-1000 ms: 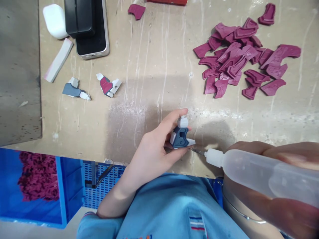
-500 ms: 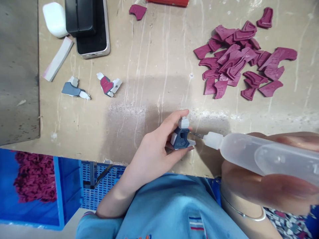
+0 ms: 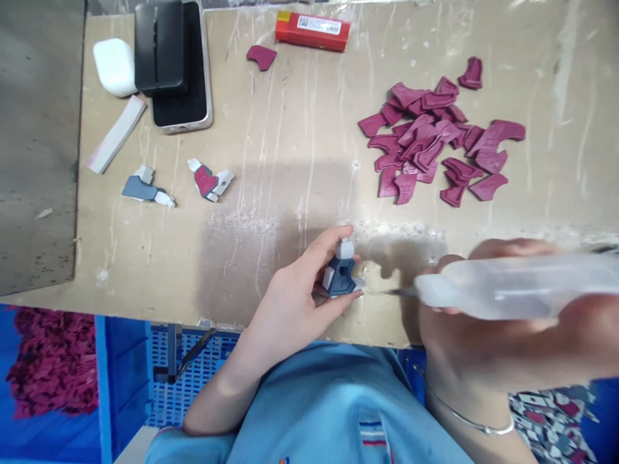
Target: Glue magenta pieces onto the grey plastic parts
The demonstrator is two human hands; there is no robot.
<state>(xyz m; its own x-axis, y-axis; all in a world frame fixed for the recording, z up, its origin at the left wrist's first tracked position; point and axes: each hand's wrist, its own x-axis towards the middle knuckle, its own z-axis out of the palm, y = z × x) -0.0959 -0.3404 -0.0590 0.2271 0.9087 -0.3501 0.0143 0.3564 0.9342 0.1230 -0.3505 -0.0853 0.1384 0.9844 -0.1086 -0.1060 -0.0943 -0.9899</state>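
My left hand (image 3: pixel 290 290) pinches a small dark blue and light grey plastic part (image 3: pixel 341 274) between thumb and fingers, just above the table's front edge. Its hollow side faces up. To the right, my right hand (image 3: pixel 503 335) is wrapped round a translucent squeeze bottle (image 3: pixel 512 287) lying level in the grip, with a white cap and a thin dark needle tip. The needle points left and stands apart from the part; hand and bottle are blurred by motion. Many loose maroon pieces (image 3: pixel 420 138) lie piled beyond the bottle.
At the left lie a blue-grey assembled piece (image 3: pixel 140 187) and one with a maroon inlay (image 3: pixel 207 180). Behind them are a pale strip (image 3: pixel 116 135), a phone (image 3: pixel 196 109) under a black box, a white case (image 3: pixel 115 67) and a red box (image 3: pixel 313 32). Blue crates (image 3: pixel 123 386) stand below.
My right hand has drawn the bottle's tip back to the right, away from the part. My left hand keeps its hold. The view has shifted, showing more of the table's far side.
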